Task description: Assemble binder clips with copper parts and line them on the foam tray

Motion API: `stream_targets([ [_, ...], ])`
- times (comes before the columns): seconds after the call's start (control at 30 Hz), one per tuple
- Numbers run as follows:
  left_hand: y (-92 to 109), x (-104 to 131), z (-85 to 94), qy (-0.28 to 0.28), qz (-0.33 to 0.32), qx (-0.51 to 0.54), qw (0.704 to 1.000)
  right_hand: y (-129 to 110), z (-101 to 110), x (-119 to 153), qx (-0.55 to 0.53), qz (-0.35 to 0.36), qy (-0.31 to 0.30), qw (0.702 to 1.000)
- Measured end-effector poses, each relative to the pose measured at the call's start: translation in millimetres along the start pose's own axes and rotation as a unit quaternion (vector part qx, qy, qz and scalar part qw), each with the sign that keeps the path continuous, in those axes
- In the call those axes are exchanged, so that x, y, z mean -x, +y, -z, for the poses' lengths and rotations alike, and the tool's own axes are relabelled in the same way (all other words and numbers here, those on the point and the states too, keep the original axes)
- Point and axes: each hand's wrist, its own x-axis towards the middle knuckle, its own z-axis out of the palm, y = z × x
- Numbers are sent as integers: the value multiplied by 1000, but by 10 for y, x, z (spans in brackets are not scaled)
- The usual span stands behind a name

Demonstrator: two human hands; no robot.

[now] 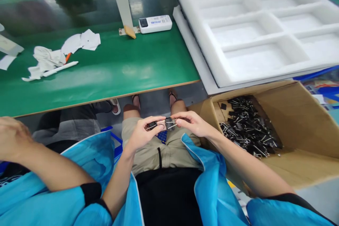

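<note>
Over the lap, my left hand (145,131) grips a small copper-coloured piece (161,124) that has a black binder clip at its left end. My right hand (191,123) pinches the wire handles of another black binder clip (170,123), which sits on the piece's right side. Both hands are close together, fingers closed round the parts. An open cardboard box (299,113) to the right holds a heap of black binder clips (249,127).
White foam tray (254,47) with compartments at the back right, clips along its far edge. Green table (127,67) ahead bears a white device (155,24), crumpled white scraps (47,58) and a metal post (122,0). A co-worker's arm (47,162) is at the left.
</note>
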Motion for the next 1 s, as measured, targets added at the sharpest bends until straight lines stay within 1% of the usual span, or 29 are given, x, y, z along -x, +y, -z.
stream_targets([
  [0.13,-8,-10,2,5,-10,-21,1000,-4,-5,-9,10,2,0,1000],
  [0.3,-21,-30,12,2,5,-28,1000,-15,-22,-22,10,-13,10,1000],
  [0.43,3,-43,27,-21,-19,-46,999,-114,-16,-41,23,-23,-26,999],
  [0.5,7,-71,41,-34,-29,-47,998,-196,3,-56,43,-31,-49,997],
  [0.57,15,-114,45,-42,-37,-47,997,-299,16,-62,72,-47,-58,995],
  [0.6,28,-133,38,-43,-43,-51,997,-358,13,-59,92,-55,-48,993],
  [0.67,71,-156,-1,-28,-63,-70,995,-479,-10,-49,149,-62,-3,987],
  [0.73,123,-164,-67,1,-95,-91,991,-576,-38,-63,222,-67,53,971],
  [0.8,159,-175,-141,21,-119,-100,988,-614,-55,-121,303,-82,82,946],
  [0.87,168,-184,-197,26,-122,-101,987,-596,-72,-203,379,-107,88,915],
  [0.93,157,-181,-225,26,-116,-106,987,-553,-99,-272,438,-131,81,886],
  [1.0,130,-174,-226,25,-117,-118,986,-508,-130,-315,472,-142,73,867],
])
